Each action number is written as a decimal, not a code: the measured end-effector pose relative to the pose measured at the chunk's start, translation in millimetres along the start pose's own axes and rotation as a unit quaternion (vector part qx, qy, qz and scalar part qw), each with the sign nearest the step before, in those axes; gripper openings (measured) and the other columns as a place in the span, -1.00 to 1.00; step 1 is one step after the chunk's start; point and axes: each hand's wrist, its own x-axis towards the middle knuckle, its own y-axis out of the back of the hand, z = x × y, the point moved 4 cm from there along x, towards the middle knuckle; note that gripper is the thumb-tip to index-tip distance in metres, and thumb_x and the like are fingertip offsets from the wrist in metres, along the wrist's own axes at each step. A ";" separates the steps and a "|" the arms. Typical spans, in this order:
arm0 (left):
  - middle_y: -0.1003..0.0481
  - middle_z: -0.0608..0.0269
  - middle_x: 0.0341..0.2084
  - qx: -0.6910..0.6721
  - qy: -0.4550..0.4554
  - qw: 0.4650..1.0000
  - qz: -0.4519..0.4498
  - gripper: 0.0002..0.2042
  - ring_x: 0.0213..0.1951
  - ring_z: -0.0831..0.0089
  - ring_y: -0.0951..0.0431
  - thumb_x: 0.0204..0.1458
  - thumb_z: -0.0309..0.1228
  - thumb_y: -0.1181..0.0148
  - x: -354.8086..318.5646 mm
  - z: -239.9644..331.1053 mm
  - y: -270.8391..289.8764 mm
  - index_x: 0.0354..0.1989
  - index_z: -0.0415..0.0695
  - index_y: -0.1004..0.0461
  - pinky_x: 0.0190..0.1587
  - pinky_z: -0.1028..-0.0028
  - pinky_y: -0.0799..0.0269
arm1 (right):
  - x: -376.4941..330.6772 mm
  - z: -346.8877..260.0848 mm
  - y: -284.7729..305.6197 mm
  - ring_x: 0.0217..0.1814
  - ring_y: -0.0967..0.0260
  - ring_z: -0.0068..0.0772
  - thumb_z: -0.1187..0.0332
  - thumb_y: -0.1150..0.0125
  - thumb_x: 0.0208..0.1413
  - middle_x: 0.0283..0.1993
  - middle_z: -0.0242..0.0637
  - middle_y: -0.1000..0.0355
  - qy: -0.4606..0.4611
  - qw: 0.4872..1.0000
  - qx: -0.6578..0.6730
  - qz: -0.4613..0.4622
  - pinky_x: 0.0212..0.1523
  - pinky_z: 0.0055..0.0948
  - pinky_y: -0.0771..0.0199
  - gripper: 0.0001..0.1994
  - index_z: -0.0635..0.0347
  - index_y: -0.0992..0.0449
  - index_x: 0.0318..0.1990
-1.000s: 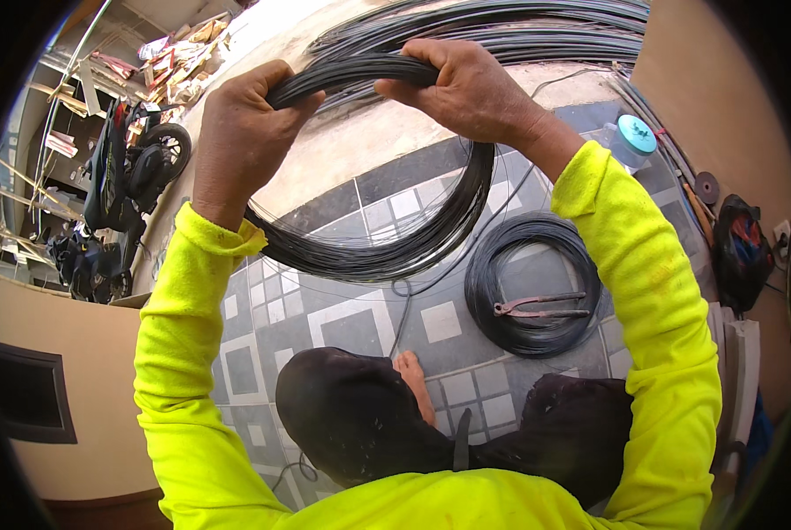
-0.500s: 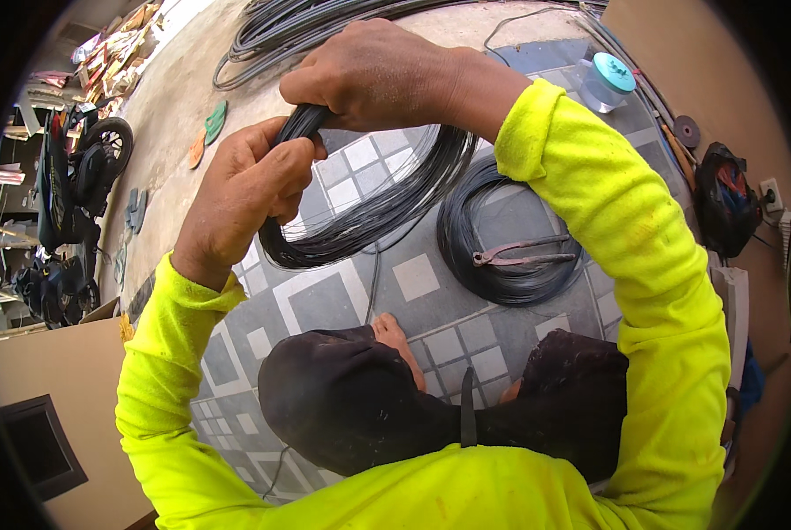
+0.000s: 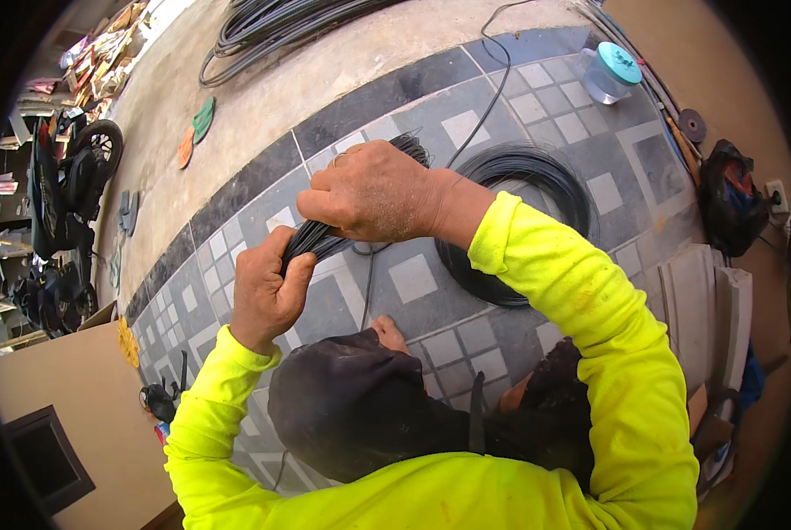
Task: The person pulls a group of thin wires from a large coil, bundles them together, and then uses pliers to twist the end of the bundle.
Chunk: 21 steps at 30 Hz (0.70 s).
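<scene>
Both my hands grip one coil of thin black wire (image 3: 318, 238) over the patterned tile floor. My left hand (image 3: 267, 287) closes around its lower left part. My right hand (image 3: 373, 194) clamps over the upper part, and most of the coil is hidden behind it; a bit of the coil's far edge shows past the knuckles. A second, larger coil of black wire (image 3: 537, 181) lies flat on the tiles just right of my right wrist. My yellow sleeves come in from below.
A clear plastic jar with a teal lid (image 3: 609, 75) stands at the far right. Long bundled black cables (image 3: 272, 26) lie on the concrete at the top. A motorbike (image 3: 73, 177) is parked left. A dark bag (image 3: 731, 199) and stacked tiles (image 3: 709, 305) sit at the right.
Both hands have come down and toward me with the coil, and the loop is squeezed together between them; the view has tilted lower, showing more floor.
</scene>
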 end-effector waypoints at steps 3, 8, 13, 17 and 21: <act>-0.35 0.00 -0.69 0.019 0.010 1.000 0.002 -0.86 -0.66 0.17 -0.39 0.06 -0.41 -0.17 -8.0 -17.1 -12.2 -0.36 -0.24 -0.43 -0.54 0.33 -0.25 | -14.3 5.4 -17.4 -0.38 -0.55 -0.13 0.30 -0.37 -0.05 -0.41 -0.24 -0.53 -0.027 0.997 0.056 -0.035 -0.37 -0.20 -0.53 -0.77 0.09 -0.42 -0.33; -0.38 0.05 -0.69 -0.012 0.079 0.991 -0.112 -0.88 -0.64 0.22 -0.41 0.06 -0.43 -0.13 -16.5 -32.2 -28.3 -0.34 -0.23 -0.44 -0.49 0.36 -0.29 | -44.0 6.3 -50.3 -0.35 -0.56 -0.08 0.29 -0.38 -0.06 -0.41 -0.21 -0.52 -0.070 0.981 0.096 -0.151 -0.36 -0.16 -0.52 -0.75 0.11 -0.42 -0.30; -0.37 0.25 -0.61 -0.202 0.293 0.915 -0.188 -0.89 -0.52 0.59 -0.34 0.03 -0.47 -0.06 -14.9 -37.4 -51.4 -0.34 -0.25 -0.44 -0.45 0.43 -0.27 | -45.1 1.2 -61.3 -0.21 -0.55 -0.11 0.29 -0.41 -0.09 -0.32 -0.22 -0.53 -0.062 0.977 0.086 -0.186 -0.27 -0.18 -0.52 -0.72 0.11 -0.43 -0.27; -0.34 0.38 -0.63 -0.146 0.225 0.960 -0.085 -0.89 -0.52 0.61 -0.29 0.06 -0.46 -0.03 -16.5 -40.0 -46.9 -0.37 -0.22 -0.45 -0.44 0.47 -0.22 | -43.0 4.6 -32.8 0.01 -0.50 -0.13 0.26 -0.47 -0.11 -0.09 -0.17 -0.51 -0.024 0.994 0.106 0.001 0.01 -0.25 -0.48 -0.55 0.10 -0.48 -0.03; -0.30 0.45 -0.64 -0.173 0.253 0.952 -0.005 -0.88 -0.55 0.67 -0.22 0.09 -0.45 0.00 -21.9 -42.4 -19.7 -0.40 -0.22 -0.43 -0.49 0.53 -0.14 | -56.8 33.7 11.3 0.15 -0.42 -0.12 0.09 -0.55 -0.11 0.09 -0.15 -0.46 -0.061 0.967 0.203 0.138 0.12 -0.19 -0.45 -0.31 0.11 -0.42 0.17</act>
